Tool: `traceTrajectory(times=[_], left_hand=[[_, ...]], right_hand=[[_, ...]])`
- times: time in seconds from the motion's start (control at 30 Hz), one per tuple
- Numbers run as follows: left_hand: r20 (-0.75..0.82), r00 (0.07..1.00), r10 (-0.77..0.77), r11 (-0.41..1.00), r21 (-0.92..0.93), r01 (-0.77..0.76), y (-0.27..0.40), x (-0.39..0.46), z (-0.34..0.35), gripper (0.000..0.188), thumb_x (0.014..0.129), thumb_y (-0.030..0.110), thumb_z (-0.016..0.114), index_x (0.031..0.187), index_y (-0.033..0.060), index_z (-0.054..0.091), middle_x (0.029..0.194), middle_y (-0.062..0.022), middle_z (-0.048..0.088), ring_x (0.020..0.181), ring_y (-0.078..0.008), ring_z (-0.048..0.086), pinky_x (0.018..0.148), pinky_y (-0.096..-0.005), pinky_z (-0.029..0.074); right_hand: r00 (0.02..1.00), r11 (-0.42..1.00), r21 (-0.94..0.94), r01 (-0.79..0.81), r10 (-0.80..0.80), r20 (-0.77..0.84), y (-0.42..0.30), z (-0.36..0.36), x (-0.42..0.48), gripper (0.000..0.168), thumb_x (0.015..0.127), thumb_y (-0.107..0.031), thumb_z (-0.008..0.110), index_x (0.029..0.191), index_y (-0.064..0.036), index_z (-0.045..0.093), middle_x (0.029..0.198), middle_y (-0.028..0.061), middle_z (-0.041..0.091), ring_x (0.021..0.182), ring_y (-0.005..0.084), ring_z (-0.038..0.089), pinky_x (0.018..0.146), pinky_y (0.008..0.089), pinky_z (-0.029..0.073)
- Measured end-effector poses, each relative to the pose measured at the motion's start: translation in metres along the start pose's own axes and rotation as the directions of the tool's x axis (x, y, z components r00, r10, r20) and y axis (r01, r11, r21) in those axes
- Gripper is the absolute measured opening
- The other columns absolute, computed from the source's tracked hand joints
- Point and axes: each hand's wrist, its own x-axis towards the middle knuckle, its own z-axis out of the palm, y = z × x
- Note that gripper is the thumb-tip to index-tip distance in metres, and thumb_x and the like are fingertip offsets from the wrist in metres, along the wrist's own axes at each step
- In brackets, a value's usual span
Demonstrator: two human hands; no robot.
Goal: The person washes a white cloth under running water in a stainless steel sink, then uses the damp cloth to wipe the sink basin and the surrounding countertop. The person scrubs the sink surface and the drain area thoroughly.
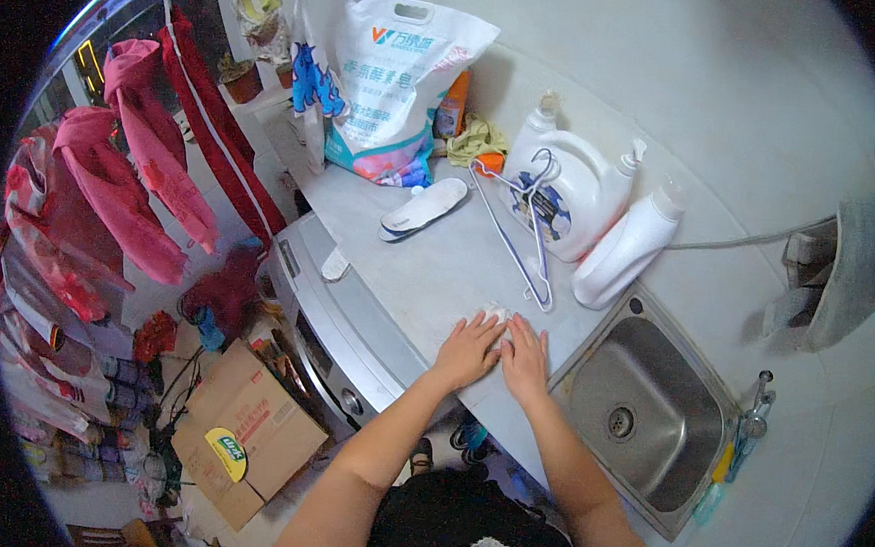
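Observation:
My left hand lies palm down on the pale countertop, its fingers spread. Beside it, my right hand also rests palm down, thumb towards the left hand. A crumpled white piece of cloth or tissue shows at the fingertips; how much of it is under the hands is hidden. Beyond them lies a white and blue clothes hanger, leaning on a large white detergent jug. A pair of white insoles, partly stacked, is farther off to the left.
A steel sink with a faucet is at the right. A second white bottle stands by its corner. At the back is a large soap powder bag. A washing machine, cardboard box and hanging clothes are left.

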Motion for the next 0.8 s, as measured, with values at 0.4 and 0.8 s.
traceTrajectory(times=[0.4, 0.8], left_hand=[[-0.210, 0.955, -0.208, 0.978, -0.036, 0.205, -0.038, -0.086, -0.048, 0.051, 0.076, 0.013, 0.061, 0.123, 0.0001, 0.046, 0.136, -0.0175, 0.037, 0.128, -0.0342, 0.032, 0.103, -0.0466, 0.029], [-0.174, 0.869, -0.462, 0.840, -0.399, 0.367, -0.030, -0.087, -0.038, 0.067, 0.080, 0.016, 0.058, 0.135, -0.0054, 0.026, 0.144, -0.0239, 0.019, 0.132, -0.0392, 0.024, 0.107, -0.0406, 0.023]], right_hand=[[0.967, 0.916, -0.310, 0.255, -0.248, 0.061, -0.061, 0.071, 0.055, 0.056, 0.087, -0.035, 0.050, 0.134, -0.008, 0.038, 0.143, 0.0107, 0.030, 0.134, 0.0310, 0.023, 0.108, 0.0487, 0.017], [0.937, 0.896, -0.276, 0.349, -0.326, 0.126, -0.065, 0.043, 0.011, 0.047, 0.088, -0.027, 0.049, 0.130, -0.008, 0.043, 0.140, 0.0091, 0.036, 0.131, 0.0306, 0.028, 0.105, 0.0497, 0.024]])
